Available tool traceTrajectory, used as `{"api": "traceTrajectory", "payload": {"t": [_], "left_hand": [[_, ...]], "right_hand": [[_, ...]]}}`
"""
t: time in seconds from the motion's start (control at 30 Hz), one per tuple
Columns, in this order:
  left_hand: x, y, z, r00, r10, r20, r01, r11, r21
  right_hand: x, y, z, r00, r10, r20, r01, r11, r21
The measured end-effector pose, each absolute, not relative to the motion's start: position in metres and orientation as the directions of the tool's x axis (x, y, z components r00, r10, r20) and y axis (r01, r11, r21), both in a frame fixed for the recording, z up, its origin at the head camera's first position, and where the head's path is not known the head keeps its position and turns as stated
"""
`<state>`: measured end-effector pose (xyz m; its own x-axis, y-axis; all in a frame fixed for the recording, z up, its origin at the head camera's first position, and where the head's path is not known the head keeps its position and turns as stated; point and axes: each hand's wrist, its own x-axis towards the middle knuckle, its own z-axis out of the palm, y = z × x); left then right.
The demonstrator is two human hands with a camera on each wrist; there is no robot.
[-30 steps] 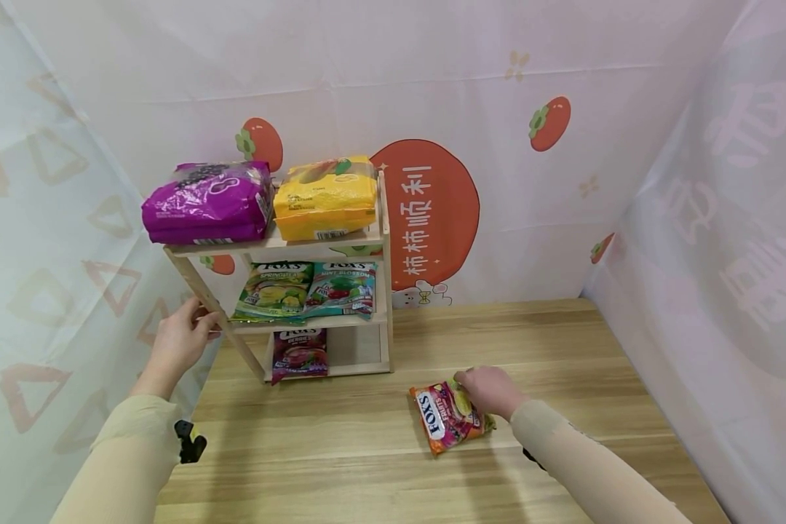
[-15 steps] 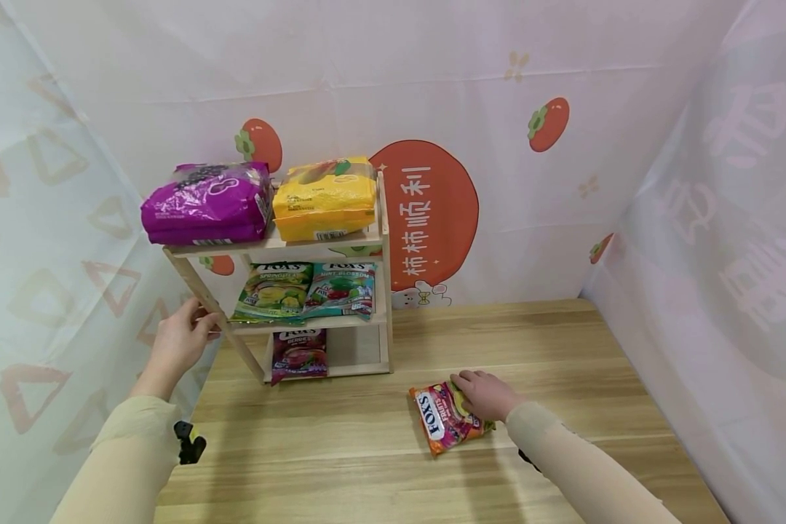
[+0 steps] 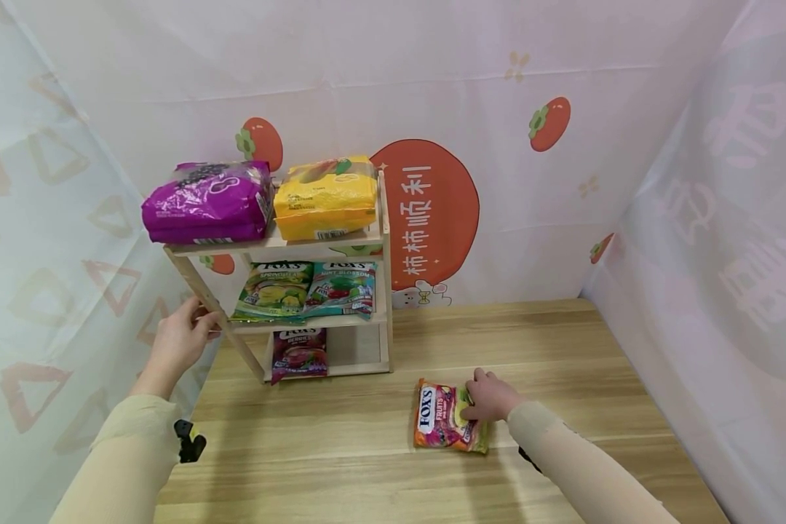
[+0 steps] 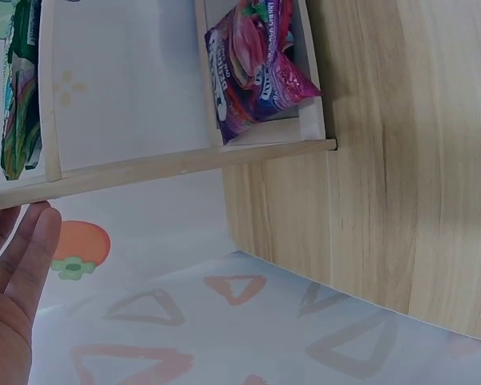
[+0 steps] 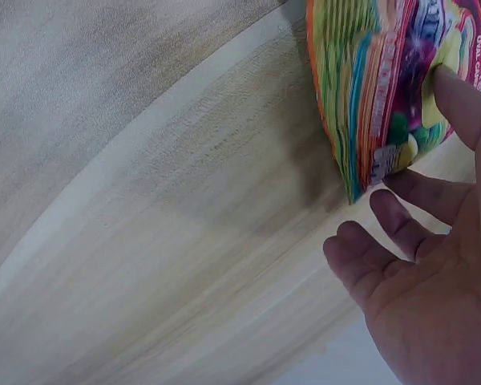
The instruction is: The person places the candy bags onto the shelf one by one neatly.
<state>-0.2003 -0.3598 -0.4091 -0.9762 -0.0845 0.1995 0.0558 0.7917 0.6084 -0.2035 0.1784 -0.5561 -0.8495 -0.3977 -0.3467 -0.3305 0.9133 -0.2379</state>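
My left hand (image 3: 183,338) is at the left side of a small wooden shelf rack (image 3: 327,320). Its fairly straight fingers touch the rack's post in the left wrist view. Right of the rack, my right hand (image 3: 490,397) pinches the edge of an orange and pink candy bag (image 3: 440,418) labelled Fox's Fruits. In the right wrist view the thumb presses on the bag's face and the index finger is at its edge, while the other fingers hang off it. The bag is at the tabletop; whether it is slightly lifted I cannot tell.
On the rack's top lie a purple pack (image 3: 209,204) and a yellow pack (image 3: 327,200). A green candy bag (image 3: 275,291) and a teal one (image 3: 342,290) lean on the middle shelf. A dark berry bag (image 3: 300,353) stands at the bottom left. Printed cloth walls (image 3: 668,218) surround the wooden table (image 3: 327,466).
The Fruits bag has turned so its label stands more upright to my view. My right hand has shifted from lying over the bag to pinching its right edge. The left hand stays put.
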Motion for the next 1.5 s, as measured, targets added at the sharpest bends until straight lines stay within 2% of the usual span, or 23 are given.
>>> {"api": "traceTrajectory", "payload": {"t": [0.27, 0.57, 0.73, 1.0, 1.17, 1.5], "left_hand": [[-0.2, -0.36, -0.408, -0.977, -0.087, 0.193, 0.051, 0.788, 0.613], [-0.201, -0.36, -0.409, -0.976, -0.094, 0.197, 0.048, 0.788, 0.613], [-0.201, -0.361, -0.409, -0.971, -0.101, 0.216, 0.05, 0.8, 0.598], [-0.201, -0.361, -0.411, -0.965, -0.099, 0.241, 0.064, 0.806, 0.589], [-0.2, -0.361, -0.411, -0.967, -0.104, 0.234, 0.056, 0.806, 0.59], [-0.2, -0.361, -0.41, -0.973, -0.095, 0.209, 0.053, 0.793, 0.606]], "right_hand": [[-0.199, 0.183, -0.559, -0.842, -0.396, -0.365, -0.259, 0.892, -0.37], [-0.189, 0.182, -0.568, -0.794, -0.41, -0.449, -0.097, 0.814, -0.572], [-0.181, 0.18, -0.567, -0.747, -0.463, -0.477, -0.02, 0.732, -0.681], [-0.178, 0.172, -0.563, -0.688, -0.575, -0.443, 0.057, 0.565, -0.823], [-0.179, 0.164, -0.558, -0.687, -0.607, -0.399, 0.092, 0.471, -0.877], [-0.178, 0.145, -0.552, -0.688, -0.634, -0.353, 0.089, 0.409, -0.908]]}}
